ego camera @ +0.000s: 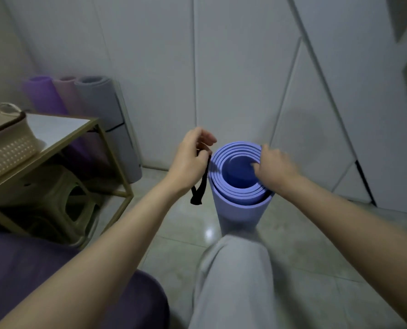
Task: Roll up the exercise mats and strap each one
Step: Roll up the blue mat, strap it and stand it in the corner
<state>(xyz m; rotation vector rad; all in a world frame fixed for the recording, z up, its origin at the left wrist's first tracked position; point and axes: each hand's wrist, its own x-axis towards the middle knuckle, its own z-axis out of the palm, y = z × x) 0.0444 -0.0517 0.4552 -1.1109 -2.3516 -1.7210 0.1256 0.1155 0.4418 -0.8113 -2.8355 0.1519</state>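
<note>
Cream perforated basket point(7, 148) sat far left on a low table point(62, 129) with a pale top and a thin brass-coloured frame. A moulded plastic stool point(62, 200) stood beneath it. Behind, three rolled mats stood on end side by side in the corner: purple mat point(43, 96), pink mat point(66, 96), grey mat point(102, 103). A dark purple soft surface point(19, 269) filled the lower left; we could not tell what it was.

Centre: our left hand point(190, 160) pinched a black strap point(201, 186) between thumb and curled fingers. The strap's loop hung down just beside the left wall of the blue mat point(240, 181); whether it touched, we could not tell.

The blue mat stood on end on the floor, long axis vertical, its open spiral end pointing up at us. It was matte, smooth foam, coiled in several loose layers round a hollow core, with the outer flap edge on our side. Its foot was hidden behind our grey trouser leg point(233, 281).

Just right, our right hand point(273, 165) was clamped on the roll's top rim, digits curled over the layers, somewhat blurred.

Glossy tiled floor point(304, 245) lay open to the right of the mat. White wall panels point(245, 67) closed the space close behind it.
</note>
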